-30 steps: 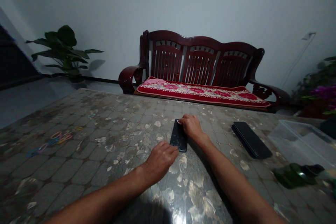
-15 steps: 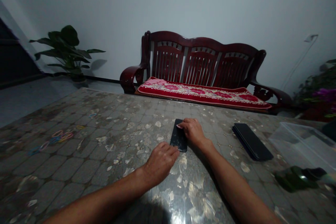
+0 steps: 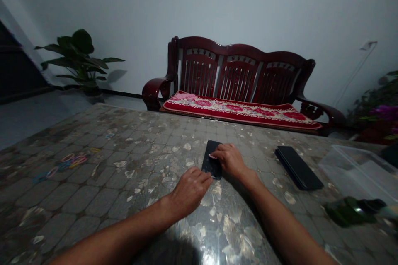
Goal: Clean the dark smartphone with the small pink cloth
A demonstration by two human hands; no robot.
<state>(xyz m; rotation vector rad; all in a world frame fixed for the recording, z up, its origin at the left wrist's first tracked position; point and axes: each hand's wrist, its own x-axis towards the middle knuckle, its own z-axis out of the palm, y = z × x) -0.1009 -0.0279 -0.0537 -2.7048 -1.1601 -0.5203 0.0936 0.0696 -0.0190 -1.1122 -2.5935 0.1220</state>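
A dark phone [image 3: 211, 158] lies flat on the patterned table [image 3: 124, 174]. My left hand [image 3: 189, 190] rests on the table with curled fingers, its fingertips against the phone's near corner. My right hand [image 3: 229, 159] lies over the phone's right side, fingers bent and pressed onto its screen near the middle. Neither hand lifts the phone off the table.
A second dark phone or case [image 3: 297, 167] lies to the right. Further right stand a clear plastic box [image 3: 357, 169] and a dark green object [image 3: 351, 210]. Coloured rubber bands [image 3: 71, 160] lie at the left. A wooden bench [image 3: 236, 87] and a potted plant [image 3: 77, 60] stand behind.
My right hand has slid back along the phone, from its far end towards the middle. The left hand has stayed at the near corner.
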